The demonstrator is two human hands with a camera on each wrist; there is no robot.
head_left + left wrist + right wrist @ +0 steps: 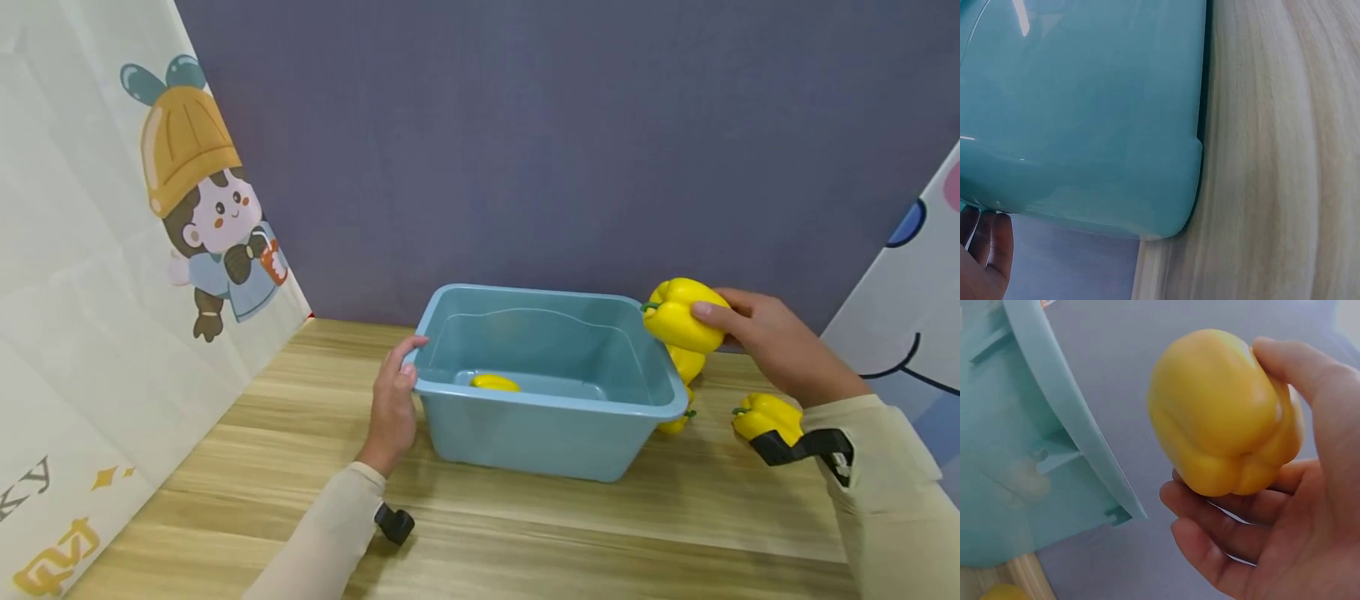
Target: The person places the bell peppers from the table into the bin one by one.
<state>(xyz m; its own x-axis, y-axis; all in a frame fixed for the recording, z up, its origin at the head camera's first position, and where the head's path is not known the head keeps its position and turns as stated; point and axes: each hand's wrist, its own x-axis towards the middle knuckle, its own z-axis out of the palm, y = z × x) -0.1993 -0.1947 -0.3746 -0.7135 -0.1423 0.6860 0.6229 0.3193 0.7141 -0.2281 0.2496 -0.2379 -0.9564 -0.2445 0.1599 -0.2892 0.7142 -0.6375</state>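
Tub (536, 437) on table (495, 533), peppers (768, 415) to right

A wood-grained worktop (300, 433) meets a slate-blue wall (540, 150). On the left, a white panel (67, 275) carries a cartoon figure (225, 223) in an orange cap (187, 137), holding a red cup (273, 263); lower down sit grey letters (39, 477), an orange star (104, 478) and orange lettering (56, 558). The right panel (930, 292) shows a blue shape (907, 223), a pink patch (953, 187) and black lines (906, 367).

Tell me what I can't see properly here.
Head view: the pepper inside, partly behind the tub's front wall.
Head view: the rightmost pepper, partly behind the black wrist piece.
Left wrist view: the left hand, cut off by the edges.
Right wrist view: the lowest pepper, cut off by the edge.
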